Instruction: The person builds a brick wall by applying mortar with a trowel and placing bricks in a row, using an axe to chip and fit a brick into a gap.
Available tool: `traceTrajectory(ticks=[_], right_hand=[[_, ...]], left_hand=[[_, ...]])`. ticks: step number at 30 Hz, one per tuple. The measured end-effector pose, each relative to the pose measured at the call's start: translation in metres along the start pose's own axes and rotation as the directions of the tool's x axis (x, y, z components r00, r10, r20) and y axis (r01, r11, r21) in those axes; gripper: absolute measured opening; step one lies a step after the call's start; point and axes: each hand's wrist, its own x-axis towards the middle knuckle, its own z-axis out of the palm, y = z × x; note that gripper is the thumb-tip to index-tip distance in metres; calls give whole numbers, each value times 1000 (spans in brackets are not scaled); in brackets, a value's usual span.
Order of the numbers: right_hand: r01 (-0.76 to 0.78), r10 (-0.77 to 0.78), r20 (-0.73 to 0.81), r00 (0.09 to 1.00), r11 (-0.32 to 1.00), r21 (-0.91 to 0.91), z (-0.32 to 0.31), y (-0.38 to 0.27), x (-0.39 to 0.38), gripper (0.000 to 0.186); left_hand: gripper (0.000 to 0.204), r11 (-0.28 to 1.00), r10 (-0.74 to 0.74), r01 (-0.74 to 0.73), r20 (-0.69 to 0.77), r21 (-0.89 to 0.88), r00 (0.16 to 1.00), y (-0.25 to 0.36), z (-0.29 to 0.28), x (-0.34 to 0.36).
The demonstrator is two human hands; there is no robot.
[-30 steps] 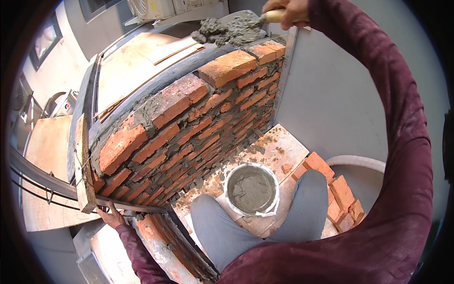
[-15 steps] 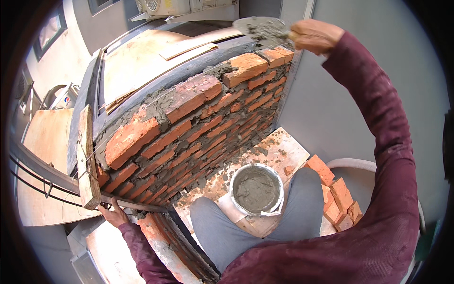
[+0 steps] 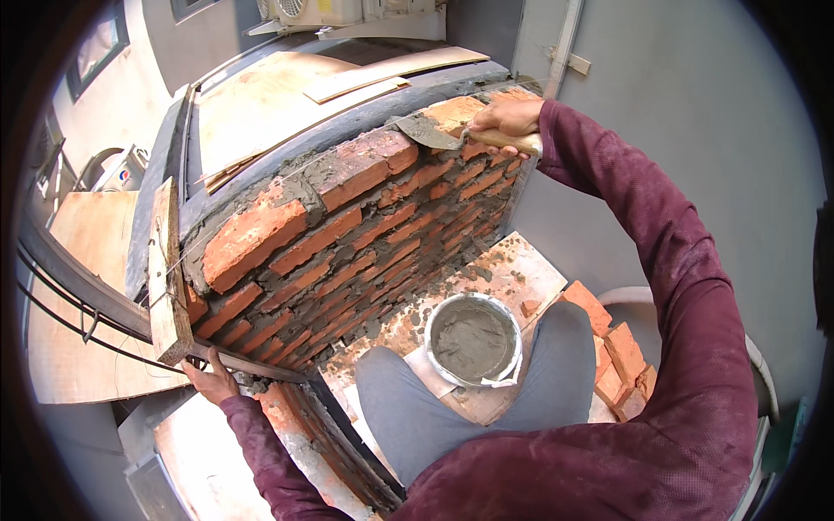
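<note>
Leftmost, our left hand (image 3: 211,379) touches the metal rail (image 3: 261,366) below the wooden post (image 3: 168,286); whether it grips, we cannot tell. The brick wall's (image 3: 347,234) top edge stretches rightward to the trowel (image 3: 428,133), blade pointing left, handle clasped in our right hand (image 3: 512,122). Open air separates it from the bucket (image 3: 442,371) below.

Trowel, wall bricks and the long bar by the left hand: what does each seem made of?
Trowel blade: probably metal, thin and grey; handle: likely smooth wood, pale tan. Bricks: apparently fired clay, matt orange-red, rough. Bar: seemingly unpainted timber, brown and streaky.
</note>
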Motion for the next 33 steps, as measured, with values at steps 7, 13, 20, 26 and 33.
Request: traceTrajectory(ticks=[7, 13, 20, 26, 33], right_hand=[[-65, -122, -278, 953, 812, -580, 3, 16, -43, 40], [146, -308, -123, 943, 720, -678, 31, -12, -25, 46], [-76, -101, -188, 977, 660, -747, -19, -12, 9, 40], [19, -64, -180, 982, 969, -245, 37, 16, -22, 35], [159, -448, -282, 848, 724, -672, 100, 123, -120, 32]], left_hand=[[76, 1000, -13, 13, -4, -4, 1000, 3, 7, -3], [79, 998, -41, 41, -12, 42, 999, -4, 1, 0], [80, 998, -44, 44, -10, 36, 999, 4, 5, -2], [80, 998, -27, 27, -14, 49, 1000, 0, 0, 0], [81, 996, -16, 13, 33, 91, 999, 3, -1, 2]])
